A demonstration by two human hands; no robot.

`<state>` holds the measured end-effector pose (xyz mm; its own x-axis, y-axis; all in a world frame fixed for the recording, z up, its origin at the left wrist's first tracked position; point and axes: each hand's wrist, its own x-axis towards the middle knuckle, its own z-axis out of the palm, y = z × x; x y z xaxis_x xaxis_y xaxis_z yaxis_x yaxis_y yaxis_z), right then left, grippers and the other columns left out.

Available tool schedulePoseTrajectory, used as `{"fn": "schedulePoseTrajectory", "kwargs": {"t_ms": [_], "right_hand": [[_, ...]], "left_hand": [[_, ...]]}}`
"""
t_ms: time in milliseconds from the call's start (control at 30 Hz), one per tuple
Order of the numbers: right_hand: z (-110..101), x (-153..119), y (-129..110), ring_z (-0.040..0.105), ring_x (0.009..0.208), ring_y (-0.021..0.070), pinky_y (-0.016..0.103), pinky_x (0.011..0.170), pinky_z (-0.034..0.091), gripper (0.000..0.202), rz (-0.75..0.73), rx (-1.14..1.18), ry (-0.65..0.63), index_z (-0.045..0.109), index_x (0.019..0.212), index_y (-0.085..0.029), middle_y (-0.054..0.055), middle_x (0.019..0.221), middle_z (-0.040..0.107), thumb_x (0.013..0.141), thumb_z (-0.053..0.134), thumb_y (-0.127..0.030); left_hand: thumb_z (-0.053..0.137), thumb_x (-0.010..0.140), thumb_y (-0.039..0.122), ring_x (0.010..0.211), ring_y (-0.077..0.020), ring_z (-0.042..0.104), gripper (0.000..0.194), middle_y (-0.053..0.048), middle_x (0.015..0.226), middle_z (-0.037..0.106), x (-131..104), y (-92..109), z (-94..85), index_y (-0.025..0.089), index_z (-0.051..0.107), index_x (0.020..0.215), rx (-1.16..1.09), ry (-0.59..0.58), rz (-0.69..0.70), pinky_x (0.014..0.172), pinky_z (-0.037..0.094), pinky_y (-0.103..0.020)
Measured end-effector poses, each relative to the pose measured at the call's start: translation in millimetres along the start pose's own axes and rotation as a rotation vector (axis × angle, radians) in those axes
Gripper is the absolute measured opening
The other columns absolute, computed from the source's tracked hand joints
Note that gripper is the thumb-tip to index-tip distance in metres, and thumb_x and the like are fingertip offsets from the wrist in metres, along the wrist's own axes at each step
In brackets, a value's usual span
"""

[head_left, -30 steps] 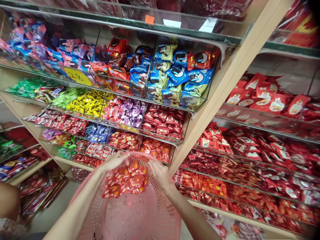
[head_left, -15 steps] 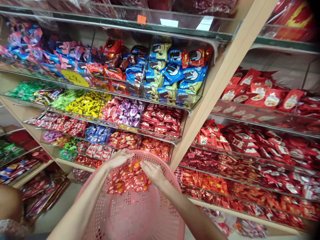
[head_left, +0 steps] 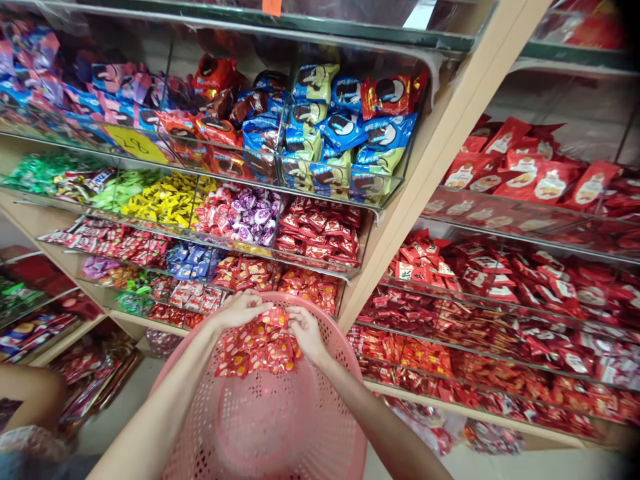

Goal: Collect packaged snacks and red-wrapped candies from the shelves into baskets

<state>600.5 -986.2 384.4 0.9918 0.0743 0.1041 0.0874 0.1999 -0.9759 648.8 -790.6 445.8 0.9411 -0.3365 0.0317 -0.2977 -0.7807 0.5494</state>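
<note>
A pink perforated basket [head_left: 270,427] is tilted in front of me, with a pile of small red candy packets [head_left: 260,350] against its far wall. At the basket's far left rim is my left hand [head_left: 245,309], its thumb stretched toward the packets and its other fingers over the rim. My right hand [head_left: 305,331] is at the right of the pile, fingers bent and pinched on a red packet [head_left: 275,316] at the top. The tips of the left thumb reach the same packet's edge.
Shelves of wrapped sweets rise beyond the basket, split by a slanted wooden post [head_left: 400,213]. A yellow "28" label [head_left: 137,143] marks one shelf. At the lower left another person's bent limb [head_left: 35,393] shows beside low shelves.
My right hand's fingers have bent from nearly straight into a pinch at a packet. The shelves and basket sit slightly higher in view.
</note>
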Motion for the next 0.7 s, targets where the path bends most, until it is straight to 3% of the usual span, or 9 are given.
{"fn": "schedulePoseTrajectory", "kwargs": {"t_ms": [100, 367, 700], "right_hand": [[-1.5, -1.3, -2.5, 0.058, 0.068, 0.0113, 0.033, 0.067, 0.055, 0.021, 0.155, 0.177, -0.007, 0.058, 0.090, -0.020, -0.001, 0.080, 0.058, 0.071, 0.060, -0.030], [-2.1, -11.2, -1.0, 0.057, 0.066, 0.0098, 0.027, 0.061, 0.054, 0.031, 0.139, 0.290, 0.049, 0.056, 0.082, -0.020, -0.004, 0.074, 0.055, 0.060, 0.075, -0.032], [-8.2, -14.2, 4.5, 0.058, 0.066, 0.0114, 0.032, 0.067, 0.055, 0.038, 0.154, 0.248, 0.091, 0.054, 0.082, -0.020, -0.004, 0.073, 0.055, 0.056, 0.076, -0.039]], "left_hand": [[0.044, 0.074, 0.061, 0.072, -0.0152, 0.052, 0.047, 0.004, 0.066, 0.057, 1.8, 9.2, 2.1, 0.020, 0.052, 0.052, 0.030, -0.004, 0.005, 0.069, 0.033, -0.025], [0.050, 0.070, 0.057, 0.072, -0.0147, 0.050, 0.043, 0.005, 0.058, 0.052, 5.6, 27.7, 6.4, 0.019, 0.050, 0.049, 0.012, -0.007, 0.041, 0.066, 0.031, -0.024], [0.047, 0.073, 0.059, 0.089, -0.0199, 0.053, 0.041, 0.002, 0.084, 0.060, 1.8, 35.5, -2.0, 0.023, 0.062, 0.062, 0.056, -0.098, 0.031, 0.080, 0.036, -0.028]]}}
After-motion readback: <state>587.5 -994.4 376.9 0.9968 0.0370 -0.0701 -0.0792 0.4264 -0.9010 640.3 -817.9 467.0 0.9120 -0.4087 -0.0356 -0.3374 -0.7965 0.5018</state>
